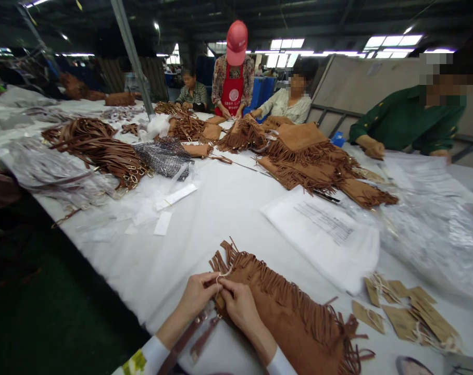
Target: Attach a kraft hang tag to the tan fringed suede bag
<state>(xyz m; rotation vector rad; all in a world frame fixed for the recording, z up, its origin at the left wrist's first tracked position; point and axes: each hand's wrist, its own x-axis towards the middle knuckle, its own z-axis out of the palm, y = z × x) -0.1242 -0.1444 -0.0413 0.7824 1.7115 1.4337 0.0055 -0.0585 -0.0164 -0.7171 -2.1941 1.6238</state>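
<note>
A brown suede bag with fringe lies flat on the table in front of me. At its upper left corner, my left hand pinches a thin white string. Close beside it, my right hand has thumb and finger closed on the same string, resting against the bag's edge. Below the hands, a brown leather strap with metal fittings hangs by the table edge. Kraft paper tags with white strings lie to the right of the bag.
A white printed plastic bag lies beyond the fringe. Brown straps with metal clasps are heaped at left, more fringed bags at the back. Clear plastic covers the right side. Several people, one in a red cap, are around the table.
</note>
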